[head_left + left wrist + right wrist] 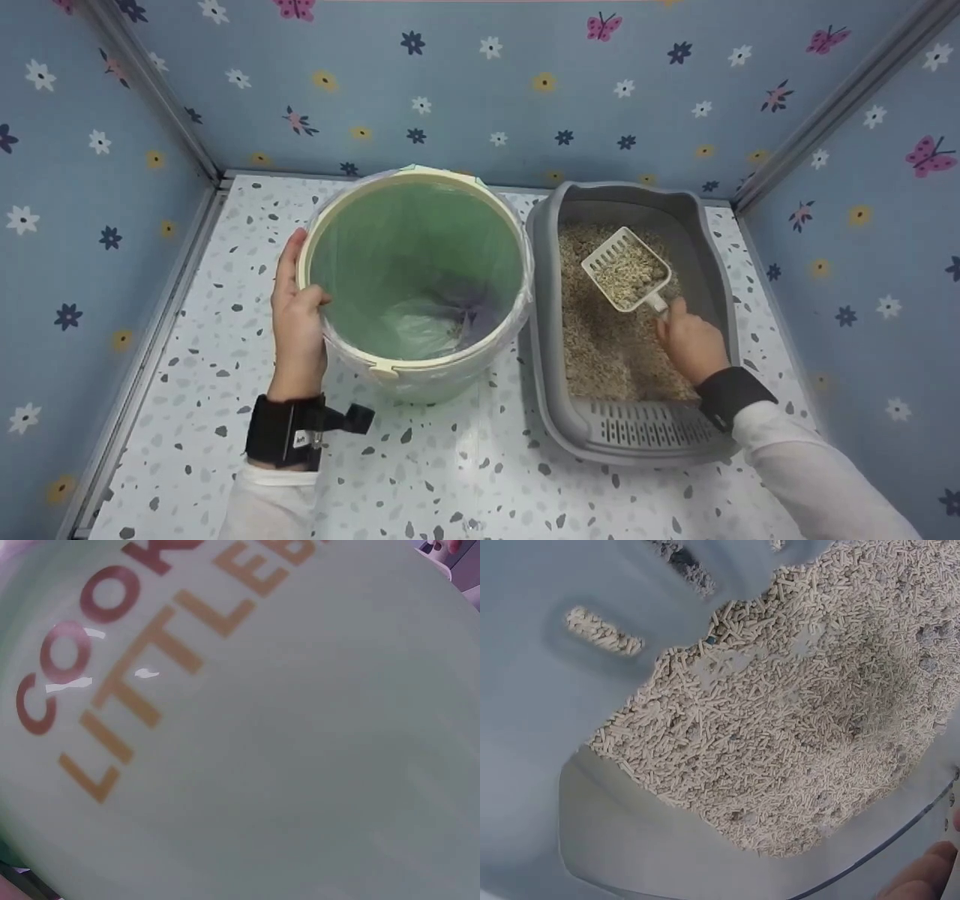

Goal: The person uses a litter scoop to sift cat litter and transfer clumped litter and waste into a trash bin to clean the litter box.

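Note:
My left hand (296, 322) grips the left rim of a pale green bin (420, 364), thumb over the edge and fingers outside. A clear plastic liner (424, 330) bunches inside it. The left wrist view is filled by the bin's side (300, 750), with orange and red lettering. In my right hand (691, 345) is the handle of a white slotted litter scoop (611, 247), held above the grey litter box (547, 360). Pale litter pellets (628, 277) heap in the scoop. More litter (802, 712) covers the box floor; some fingers (926, 870) show at the lower right corner there.
Bin and litter box stand side by side on a white speckled floor (450, 480). Blue flowered panels (480, 90) enclose it at the back and both sides. A slotted ledge (652, 427) forms the near end of the litter box.

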{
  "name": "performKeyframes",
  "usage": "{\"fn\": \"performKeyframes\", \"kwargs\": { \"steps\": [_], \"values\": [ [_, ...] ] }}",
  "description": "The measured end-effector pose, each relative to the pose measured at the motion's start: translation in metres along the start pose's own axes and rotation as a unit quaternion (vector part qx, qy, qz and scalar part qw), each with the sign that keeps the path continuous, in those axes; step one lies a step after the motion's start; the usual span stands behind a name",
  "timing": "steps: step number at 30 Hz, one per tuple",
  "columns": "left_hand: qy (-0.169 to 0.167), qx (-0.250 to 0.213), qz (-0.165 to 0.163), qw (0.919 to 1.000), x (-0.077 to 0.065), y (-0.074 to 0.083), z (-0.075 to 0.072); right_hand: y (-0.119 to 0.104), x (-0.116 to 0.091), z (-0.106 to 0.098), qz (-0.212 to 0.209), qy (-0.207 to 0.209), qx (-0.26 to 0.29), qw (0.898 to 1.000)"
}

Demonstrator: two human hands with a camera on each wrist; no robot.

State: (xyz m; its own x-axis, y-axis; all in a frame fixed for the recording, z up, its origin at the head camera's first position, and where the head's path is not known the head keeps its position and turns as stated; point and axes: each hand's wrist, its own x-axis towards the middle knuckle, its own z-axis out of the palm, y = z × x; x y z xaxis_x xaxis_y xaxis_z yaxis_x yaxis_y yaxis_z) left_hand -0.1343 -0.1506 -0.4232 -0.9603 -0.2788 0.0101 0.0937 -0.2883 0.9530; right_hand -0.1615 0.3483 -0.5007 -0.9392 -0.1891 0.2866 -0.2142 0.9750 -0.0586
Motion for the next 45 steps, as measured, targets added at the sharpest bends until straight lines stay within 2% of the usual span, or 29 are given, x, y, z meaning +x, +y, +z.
{"fn": "performKeyframes", "kwargs": {
  "steps": [6, 11, 15, 18, 20, 23, 26, 28, 31, 33, 34, 35, 43, 45],
  "values": [
    [-0.005, -0.006, 0.004, 1.0, 0.001, 0.001, 0.0, 0.001, 0.002, -0.002, 0.007, 0.013, -0.012, 1.0],
    [-0.006, -0.013, 0.002, 0.9999, 0.001, 0.001, 0.0, 0.002, 0.003, -0.003, 0.018, -0.002, -0.01, 1.0],
    [-0.006, -0.019, 0.003, 0.9998, 0.001, 0.001, 0.001, 0.001, 0.005, -0.006, 0.048, -0.061, 0.033, 0.996],
    [-0.006, -0.015, 0.005, 0.9999, 0.001, 0.0, 0.001, 0.001, 0.008, -0.009, 0.079, -0.122, 0.084, 0.986],
    [-0.005, -0.014, 0.005, 0.9999, 0.001, 0.0, 0.001, 0.002, 0.01, -0.011, 0.095, -0.156, 0.123, 0.975],
    [-0.002, -0.015, 0.002, 0.9999, 0.001, 0.0, 0.001, 0.003, 0.013, -0.013, 0.108, -0.184, 0.19, 0.958],
    [0.001, -0.015, -0.001, 0.9999, 0.001, 0.0, 0.001, 0.004, 0.016, -0.015, 0.125, -0.214, 0.26, 0.933],
    [0.003, -0.015, -0.001, 0.9999, 0.001, 0.0, 0.001, 0.003, 0.018, -0.017, 0.145, -0.236, 0.313, 0.909],
    [0.003, -0.015, -0.001, 0.9999, 0.001, 0.0, 0.0, 0.001, 0.02, -0.02, 0.184, -0.273, 0.398, 0.856],
    [0.002, -0.013, -0.001, 0.9999, 0.001, 0.0, 0.0, 0.0, 0.02, -0.022, 0.203, -0.287, 0.441, 0.826],
    [0.002, -0.012, -0.001, 0.9999, 0.0, 0.0, 0.0, -0.001, 0.02, -0.023, 0.209, -0.293, 0.456, 0.814],
    [0.002, -0.012, -0.003, 0.9999, 0.0, 0.0, 0.0, -0.002, 0.02, -0.024, 0.211, -0.296, 0.466, 0.807],
    [-0.003, -0.014, 0.003, 0.9999, 0.001, 0.0, 0.0, -0.002, 0.02, -0.028, 0.22, -0.301, 0.499, 0.782],
    [-0.003, -0.012, 0.005, 0.9999, 0.001, 0.0, 0.0, -0.002, 0.02, -0.028, 0.221, -0.294, 0.493, 0.788]
  ]
}}
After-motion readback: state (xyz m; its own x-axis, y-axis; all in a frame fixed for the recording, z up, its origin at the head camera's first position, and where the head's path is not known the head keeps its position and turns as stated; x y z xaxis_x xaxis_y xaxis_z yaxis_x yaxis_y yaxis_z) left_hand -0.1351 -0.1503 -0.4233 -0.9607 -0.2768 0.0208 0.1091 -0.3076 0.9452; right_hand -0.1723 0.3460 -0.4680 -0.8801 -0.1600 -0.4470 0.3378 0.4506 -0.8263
